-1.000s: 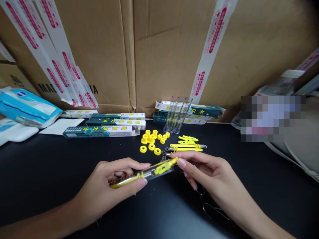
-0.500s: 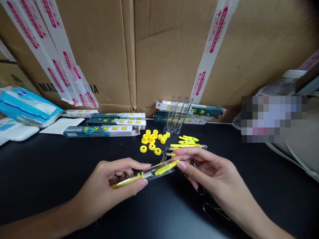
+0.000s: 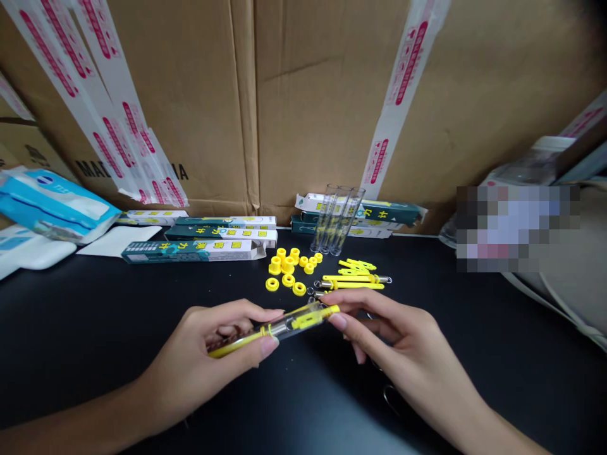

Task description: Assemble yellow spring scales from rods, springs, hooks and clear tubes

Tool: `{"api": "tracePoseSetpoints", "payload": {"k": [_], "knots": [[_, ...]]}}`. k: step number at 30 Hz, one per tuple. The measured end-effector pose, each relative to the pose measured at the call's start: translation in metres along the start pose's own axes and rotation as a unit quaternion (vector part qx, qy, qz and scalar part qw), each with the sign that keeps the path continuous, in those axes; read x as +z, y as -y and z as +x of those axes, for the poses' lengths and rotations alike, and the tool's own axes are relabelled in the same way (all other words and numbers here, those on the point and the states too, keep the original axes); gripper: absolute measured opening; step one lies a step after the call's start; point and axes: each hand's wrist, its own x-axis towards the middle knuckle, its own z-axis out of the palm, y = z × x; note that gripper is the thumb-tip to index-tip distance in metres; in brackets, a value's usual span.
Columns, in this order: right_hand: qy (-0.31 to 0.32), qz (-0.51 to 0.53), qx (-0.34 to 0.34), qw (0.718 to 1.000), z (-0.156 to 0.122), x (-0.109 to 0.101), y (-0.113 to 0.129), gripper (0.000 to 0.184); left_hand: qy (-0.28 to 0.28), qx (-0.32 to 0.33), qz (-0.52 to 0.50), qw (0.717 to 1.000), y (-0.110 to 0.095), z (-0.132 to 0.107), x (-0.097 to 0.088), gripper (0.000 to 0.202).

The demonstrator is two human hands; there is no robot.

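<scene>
Inside the clear tube the left hand grips, the yellow piece has turned broadside; the right hand pinches its tip, apparently mid-twist.

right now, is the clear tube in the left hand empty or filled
Not empty: a yellow slotted tab and silvery cylinder show through the clear tube.

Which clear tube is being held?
The tube in the left hand, with yellow parts inside; the other tubes stand before the boxes.
</scene>
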Motion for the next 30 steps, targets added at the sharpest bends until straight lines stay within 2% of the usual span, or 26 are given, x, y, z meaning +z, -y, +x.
{"api": "tracePoseSetpoints", "payload": {"k": [3, 6, 10, 14, 17, 20, 23, 27, 30], "knots": [[0.02, 0.016, 0.012, 1.0, -0.001, 0.001, 0.0, 0.021, -0.002, -0.011, -0.015, 1.0, -0.007, -0.002, -0.002, 0.033], [0.03, 0.034, 0.02, 0.999, -0.002, 0.002, -0.002, 0.024, 0.022, -0.012, -0.038, 0.999, -0.009, -0.005, -0.006, 0.041], [0.009, 0.059, 0.03, 0.998, -0.001, 0.002, -0.002, 0.02, 0.058, 0.01, -0.119, 0.991, 0.003, -0.005, -0.012, 0.055], [-0.034, 0.07, 0.034, 0.996, 0.002, 0.0, -0.002, 0.022, 0.15, -0.026, -0.241, 0.959, 0.012, 0.001, -0.017, 0.073], [-0.019, 0.079, 0.05, 0.995, 0.003, 0.0, -0.005, 0.021, 0.137, -0.049, -0.294, 0.945, 0.006, 0.001, -0.018, 0.073], [-0.005, 0.084, 0.044, 0.995, 0.002, 0.002, -0.007, 0.019, 0.105, -0.078, -0.305, 0.943, 0.0, -0.002, -0.018, 0.074], [-0.006, 0.078, 0.024, 0.997, 0.0, 0.004, -0.007, 0.018, 0.084, -0.086, -0.277, 0.953, 0.002, -0.001, -0.019, 0.075], [-0.011, 0.06, 0.005, 0.998, 0.001, 0.003, -0.006, 0.016, 0.114, -0.075, -0.221, 0.966, 0.009, 0.003, -0.018, 0.063], [-0.019, 0.053, -0.004, 0.998, 0.002, 0.001, -0.006, 0.017, 0.067, -0.041, -0.162, 0.984, 0.004, 0.002, -0.011, 0.056]]}}
